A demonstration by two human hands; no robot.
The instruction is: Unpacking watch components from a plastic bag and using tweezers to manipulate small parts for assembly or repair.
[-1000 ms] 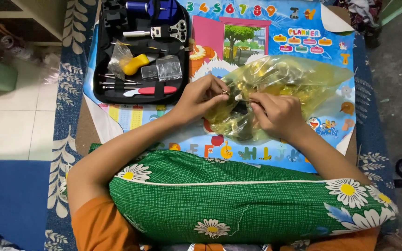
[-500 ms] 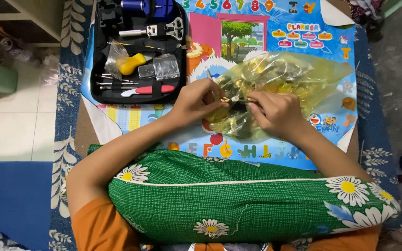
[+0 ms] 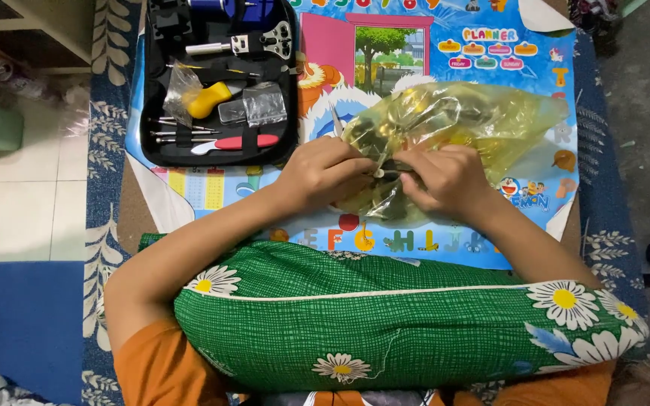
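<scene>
The yellow plastic bag (image 3: 453, 120) is gripped by left hand (image 3: 325, 171) and right hand (image 3: 449, 180) mid-poster (image 3: 490, 45) — torn, perhaps, if overpulled.

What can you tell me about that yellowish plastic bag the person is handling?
The plastic bag is thin, see-through and yellow-tinted, crinkled and glossy under the light. It lies on a colourful children's poster, spreading up and to the right from the hands. The left hand and right hand both pinch its near edge, close together, bunching the film there. Something dark shows through the film near the fingers, but what it is cannot be told. To its left sits an open black tool case, apart from it.
</scene>
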